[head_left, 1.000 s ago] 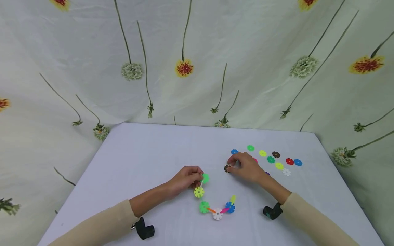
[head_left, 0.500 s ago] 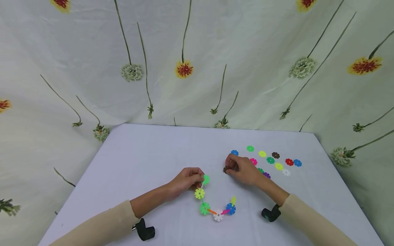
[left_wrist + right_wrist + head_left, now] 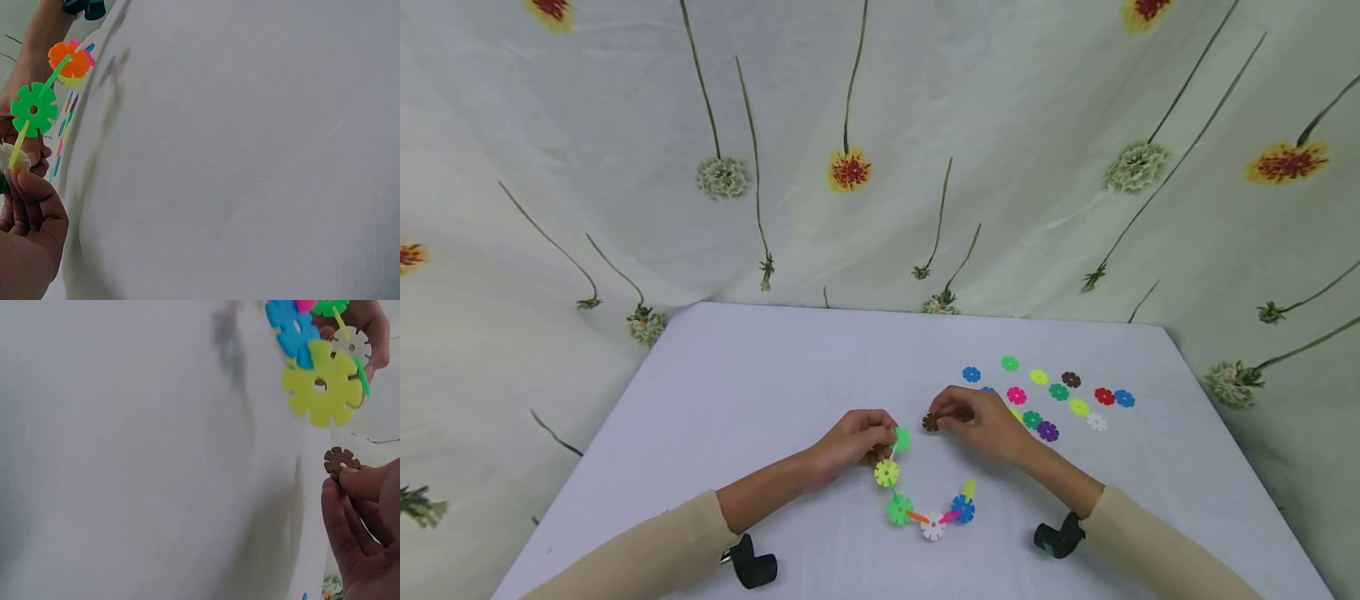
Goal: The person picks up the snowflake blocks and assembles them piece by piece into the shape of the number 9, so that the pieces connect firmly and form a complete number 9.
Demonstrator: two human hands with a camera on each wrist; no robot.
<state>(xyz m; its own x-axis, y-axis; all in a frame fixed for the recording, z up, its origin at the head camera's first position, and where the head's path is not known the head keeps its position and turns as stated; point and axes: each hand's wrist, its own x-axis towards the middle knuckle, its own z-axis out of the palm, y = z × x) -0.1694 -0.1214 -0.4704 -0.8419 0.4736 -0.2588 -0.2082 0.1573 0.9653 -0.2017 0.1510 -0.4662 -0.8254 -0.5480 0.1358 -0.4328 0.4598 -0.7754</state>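
The chain [image 3: 932,526] of slotted plastic discs bends in a U shape, with green, yellow, orange, white, pink and blue pieces joined edge into edge. The left hand [image 3: 857,437] pinches the chain's far left end between thumb and fingers, beside a green disc [image 3: 902,439]. The right hand [image 3: 981,421] has its thumb and fingertips clamped on a brown disc [image 3: 930,422], which is near the held end of the chain, to its right, but apart from it. Beyond the chain and to its right, loose discs [image 3: 1058,392] in many colours lie scattered on the white table [image 3: 775,358]; a red disc [image 3: 1104,396] is well apart from the chain, a purple disc [image 3: 1048,431] closer to it. Far behind the chain hangs a flowered cloth [image 3: 1037,167]
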